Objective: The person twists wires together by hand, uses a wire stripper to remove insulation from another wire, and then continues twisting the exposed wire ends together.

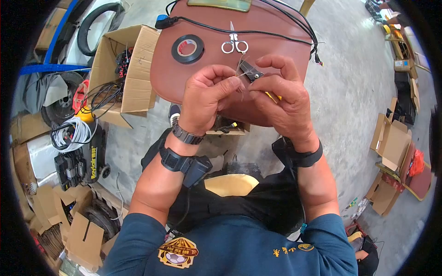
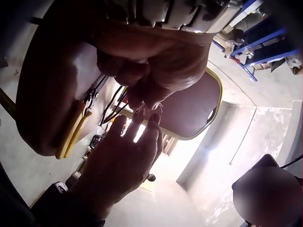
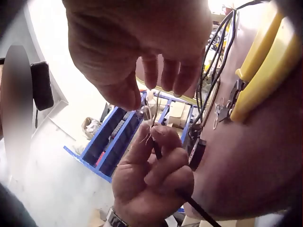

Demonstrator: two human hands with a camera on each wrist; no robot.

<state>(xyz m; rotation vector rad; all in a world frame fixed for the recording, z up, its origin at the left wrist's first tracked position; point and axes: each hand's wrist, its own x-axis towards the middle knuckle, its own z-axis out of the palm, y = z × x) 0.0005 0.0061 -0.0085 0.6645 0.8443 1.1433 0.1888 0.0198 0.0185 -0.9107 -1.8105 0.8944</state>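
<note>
My left hand [image 1: 207, 94] pinches the end of a black cable [image 3: 201, 211] between thumb and forefinger. Thin bare wire strands [image 3: 150, 115] fan out past those fingertips. Facing it, my right hand [image 1: 286, 102] has its thumb and fingers apart and loosely bent, with the tips close by the strands. Pliers [image 1: 251, 71] with yellow handles lie on the reddish-brown seat [image 1: 276, 48], partly hidden under my right hand in the head view. White-handled scissors [image 1: 234, 43] and a roll of black tape [image 1: 188, 49] lie farther back on the seat.
A black cord [image 1: 207, 26] runs across the back of the seat. An open cardboard box [image 1: 138, 69] of cables stands on the left, near a coil of white cable [image 1: 73, 134]. More boxes [image 1: 391, 142] stand on the floor at the right.
</note>
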